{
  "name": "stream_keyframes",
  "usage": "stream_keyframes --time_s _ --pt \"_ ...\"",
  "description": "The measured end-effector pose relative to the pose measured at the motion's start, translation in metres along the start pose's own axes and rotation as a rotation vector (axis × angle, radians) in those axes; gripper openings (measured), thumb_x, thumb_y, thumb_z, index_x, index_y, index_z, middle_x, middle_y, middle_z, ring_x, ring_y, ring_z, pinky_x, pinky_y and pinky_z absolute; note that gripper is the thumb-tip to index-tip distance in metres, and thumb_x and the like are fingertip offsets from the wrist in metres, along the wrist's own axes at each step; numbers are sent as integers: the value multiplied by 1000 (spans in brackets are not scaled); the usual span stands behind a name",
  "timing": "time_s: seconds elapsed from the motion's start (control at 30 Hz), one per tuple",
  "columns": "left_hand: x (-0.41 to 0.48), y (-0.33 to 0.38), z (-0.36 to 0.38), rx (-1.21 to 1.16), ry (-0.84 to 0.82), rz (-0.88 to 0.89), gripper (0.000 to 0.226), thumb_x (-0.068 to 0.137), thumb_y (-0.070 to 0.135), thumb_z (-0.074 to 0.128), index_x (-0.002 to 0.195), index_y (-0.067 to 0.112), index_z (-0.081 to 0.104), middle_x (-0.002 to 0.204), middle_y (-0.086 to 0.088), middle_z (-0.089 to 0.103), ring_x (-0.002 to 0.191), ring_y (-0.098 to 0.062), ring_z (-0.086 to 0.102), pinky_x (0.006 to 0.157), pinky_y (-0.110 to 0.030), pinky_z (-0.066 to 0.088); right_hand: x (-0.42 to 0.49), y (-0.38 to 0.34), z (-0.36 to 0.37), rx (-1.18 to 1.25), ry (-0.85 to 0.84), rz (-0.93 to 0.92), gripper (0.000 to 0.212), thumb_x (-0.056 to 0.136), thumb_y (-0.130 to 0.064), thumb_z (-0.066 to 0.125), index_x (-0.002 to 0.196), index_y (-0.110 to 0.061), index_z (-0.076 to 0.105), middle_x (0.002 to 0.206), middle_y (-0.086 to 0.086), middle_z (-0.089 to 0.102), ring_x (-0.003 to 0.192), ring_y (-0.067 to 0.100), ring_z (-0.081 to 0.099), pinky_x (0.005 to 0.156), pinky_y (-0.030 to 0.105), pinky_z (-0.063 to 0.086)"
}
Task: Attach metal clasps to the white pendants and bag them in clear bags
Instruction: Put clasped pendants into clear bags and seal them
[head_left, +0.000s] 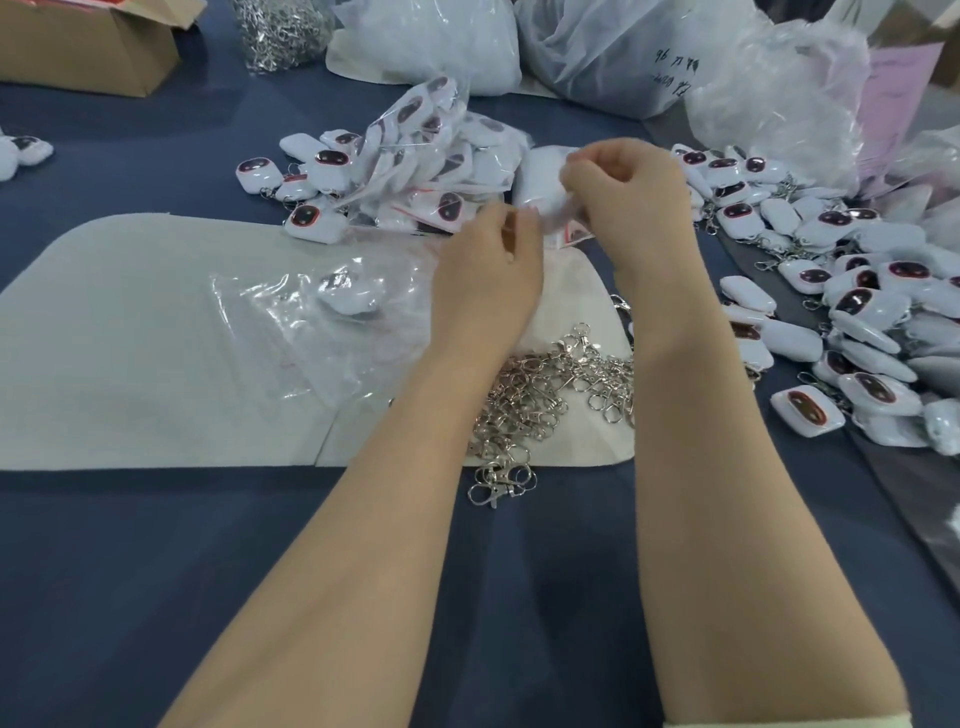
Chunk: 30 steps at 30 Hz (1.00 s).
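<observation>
My left hand and my right hand meet above the white mat, both pinching a small clear bag with a white pendant inside. The bag's red-lined mouth shows between my fingers. Below my wrists lies a heap of metal clasps. Loose white pendants with dark oval faces crowd the right side. A pile of bagged pendants sits just beyond my hands.
Empty clear bags lie on the mat at left, one pendant under them. A cardboard box stands at far left. Big plastic sacks and a bag of clasps line the back. Blue cloth covers the table.
</observation>
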<state>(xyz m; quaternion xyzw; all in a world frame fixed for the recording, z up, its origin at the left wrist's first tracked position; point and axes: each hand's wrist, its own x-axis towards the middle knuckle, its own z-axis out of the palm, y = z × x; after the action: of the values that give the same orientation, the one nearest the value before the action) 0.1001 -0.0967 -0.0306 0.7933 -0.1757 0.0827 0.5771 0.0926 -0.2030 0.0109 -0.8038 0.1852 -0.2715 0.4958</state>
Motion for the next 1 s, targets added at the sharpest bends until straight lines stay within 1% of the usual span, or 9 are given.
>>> stream_keyframes --time_s 0.1,0.3,0.4,0.53,0.6,0.7,0.8,0.9,1.0 --pt "6 2 -1 -344 -69 -272 39 103 32 35 80 11 58 61 -1 66 44 -7 58 47 -17 44 -5 -1 14 80 -54 -79 11 81 -9 65 80 -19 60 82 -2 60 68 2 53 65 17 47" --pt "13 -8 -9 -757 12 -563 25 100 27 46 81 14 56 64 1 63 50 -4 63 51 -20 52 -15 4 26 134 -285 -86 24 82 6 56 74 -18 54 68 -2 57 56 6 51 57 16 44" --pt "16 -12 -9 -746 68 -541 21 100 17 47 82 9 55 72 -6 60 55 -8 61 54 -22 53 -13 7 31 156 -275 -55 22 85 6 51 81 -16 54 77 2 58 53 13 54 62 25 50" --pt "15 -10 -9 -672 58 -461 12 98 6 47 99 -3 55 78 -12 62 53 -9 59 58 -21 56 -4 18 32 138 -193 76 13 92 -10 51 101 -14 60 98 5 61 81 17 59 92 40 53" --pt "12 -9 -7 -536 37 -429 23 95 6 51 115 -5 50 95 -18 64 62 -14 63 63 -25 58 -3 22 33 201 -265 94 15 94 -21 54 87 -14 66 86 7 62 74 18 56 79 39 53" --pt "10 -8 -7 -393 -17 -398 19 90 6 56 107 7 50 104 -18 64 90 -29 67 83 -43 57 -6 28 36 248 -414 89 18 91 -25 61 77 -16 70 74 7 62 62 15 54 59 30 44" --pt "8 -10 -9 -388 -48 -432 18 87 2 56 101 13 52 96 -13 66 90 -31 68 83 -48 56 -9 35 41 297 -423 122 4 87 -20 68 87 -16 70 85 11 69 76 19 64 68 33 49" --pt "8 -13 -7 -367 -62 -462 22 89 3 55 111 6 56 99 -17 67 77 -31 68 73 -46 59 -11 39 44 360 -394 145 3 89 -12 66 86 -14 67 81 8 70 70 14 66 59 23 49" --pt "8 -14 -5 -288 -68 -448 29 89 4 53 117 6 57 107 -16 66 95 -27 66 88 -43 54 -13 42 46 362 -388 145 5 89 -7 64 94 -8 65 84 11 68 73 17 63 68 28 52"
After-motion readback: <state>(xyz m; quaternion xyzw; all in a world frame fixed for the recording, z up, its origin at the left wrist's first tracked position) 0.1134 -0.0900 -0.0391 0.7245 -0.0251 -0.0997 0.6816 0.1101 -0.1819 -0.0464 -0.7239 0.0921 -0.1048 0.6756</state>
